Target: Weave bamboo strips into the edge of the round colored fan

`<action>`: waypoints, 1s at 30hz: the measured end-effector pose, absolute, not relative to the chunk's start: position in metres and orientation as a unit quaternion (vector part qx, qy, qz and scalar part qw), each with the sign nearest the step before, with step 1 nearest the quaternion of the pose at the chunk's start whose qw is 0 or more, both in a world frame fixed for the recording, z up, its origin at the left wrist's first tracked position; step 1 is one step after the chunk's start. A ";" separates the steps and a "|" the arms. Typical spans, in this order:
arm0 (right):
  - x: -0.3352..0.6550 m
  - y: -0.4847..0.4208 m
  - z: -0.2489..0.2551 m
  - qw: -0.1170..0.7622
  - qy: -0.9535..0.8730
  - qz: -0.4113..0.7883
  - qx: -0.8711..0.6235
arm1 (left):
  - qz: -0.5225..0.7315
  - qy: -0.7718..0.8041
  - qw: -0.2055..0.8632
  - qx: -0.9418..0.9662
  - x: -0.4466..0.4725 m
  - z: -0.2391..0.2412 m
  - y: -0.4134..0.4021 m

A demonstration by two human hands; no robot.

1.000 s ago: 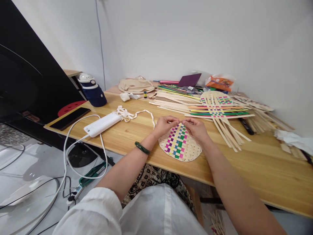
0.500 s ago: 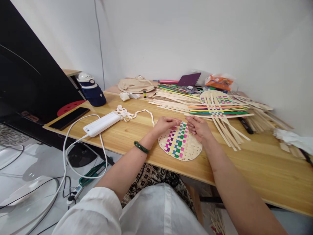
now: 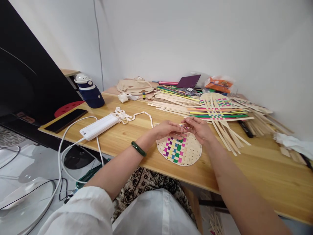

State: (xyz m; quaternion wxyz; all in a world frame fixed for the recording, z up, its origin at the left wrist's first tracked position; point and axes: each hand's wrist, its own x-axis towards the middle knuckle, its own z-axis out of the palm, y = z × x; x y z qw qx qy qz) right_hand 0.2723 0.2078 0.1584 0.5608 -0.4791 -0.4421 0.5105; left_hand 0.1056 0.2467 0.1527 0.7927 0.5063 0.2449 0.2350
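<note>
A round woven mat (image 3: 193, 148) with purple, yellow, blue, green and pink checks lies near the table's front edge, its rim edged in pale tape. Above its far part, my left hand (image 3: 168, 129), with a green bangle on the wrist, has its fingers pinched together. Close by on the right, my right hand (image 3: 197, 129) is also in a pinch, its fingertips almost meeting the left ones. Whatever sits between the fingertips is too small to make out. The far rim is partly hidden by both hands. A narrow cream tape (image 3: 144, 113) trails across the table toward the mat's left side.
A white power strip (image 3: 99, 126) with cables, a dark phone (image 3: 66, 120) and a blue bottle (image 3: 90, 93) occupy the left. Behind are a thread spool (image 3: 143, 95) and stacked strips (image 3: 171, 101). An unfinished weave (image 3: 216, 112) with loose ends lies to the right.
My hands have come closer together, the left shifting right until the fingertips nearly meet. The view has tilted slightly, and the mat lies a little lower in it.
</note>
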 end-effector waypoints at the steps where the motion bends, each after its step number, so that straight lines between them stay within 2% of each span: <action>1: 0.274 0.210 0.161 0.562 -0.441 0.505 -0.485 | 0.234 0.253 0.789 0.509 0.107 0.155 0.249; 6: 0.287 0.223 0.172 0.590 -0.422 0.464 -0.507 | 0.244 0.278 0.773 0.515 0.117 0.158 0.266; 9: 0.294 0.226 0.169 0.597 -0.407 0.480 -0.497 | 0.234 0.279 0.778 0.513 0.120 0.154 0.271; 16: 0.288 0.212 0.148 0.562 -0.399 0.537 -0.486 | 0.208 0.281 0.802 0.484 0.120 0.138 0.269; 20: 0.283 0.206 0.145 0.552 -0.404 0.538 -0.491 | 0.237 0.308 0.762 0.517 0.120 0.138 0.268; 25: 0.283 0.203 0.143 0.535 -0.448 0.448 -0.559 | 0.375 0.373 0.621 0.578 0.121 0.148 0.268; 30: 0.282 0.204 0.137 0.511 -0.476 0.360 -0.618 | 0.365 0.396 0.638 0.551 0.124 0.150 0.263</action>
